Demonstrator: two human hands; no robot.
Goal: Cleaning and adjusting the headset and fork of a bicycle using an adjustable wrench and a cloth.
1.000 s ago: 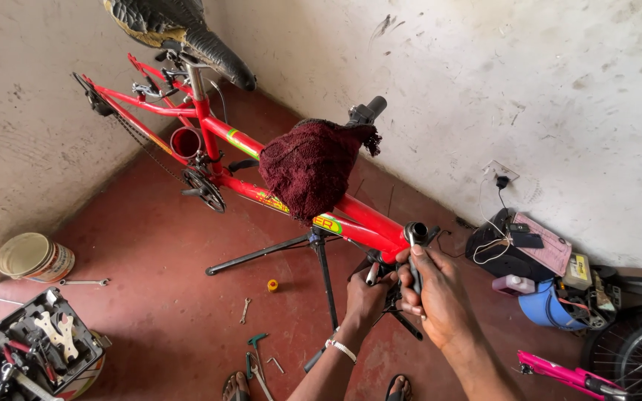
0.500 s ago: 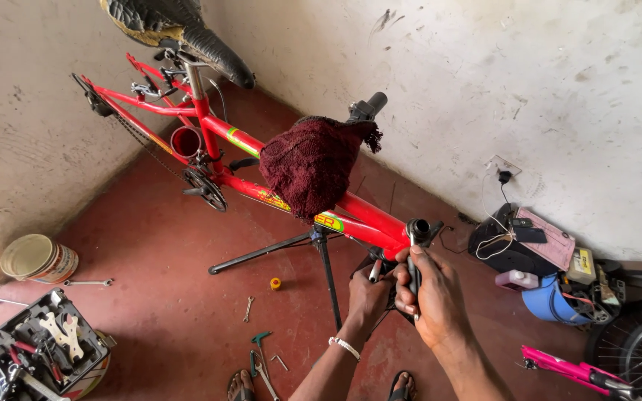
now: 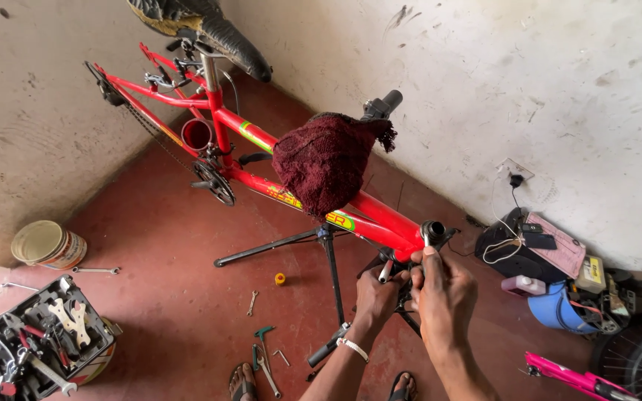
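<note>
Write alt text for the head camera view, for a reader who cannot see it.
Seen from above, a person's left hand and right hand work at the front end of a red bicycle frame clamped on a repair stand, a dark red cloth draped over it. An open tool case, a bucket and loose wrenches lie on the red floor.

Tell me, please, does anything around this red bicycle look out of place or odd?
Yes. A dark red cloth is draped over the red bicycle frame, and wrenches lie loose on the floor though the toolbox is near.
</note>
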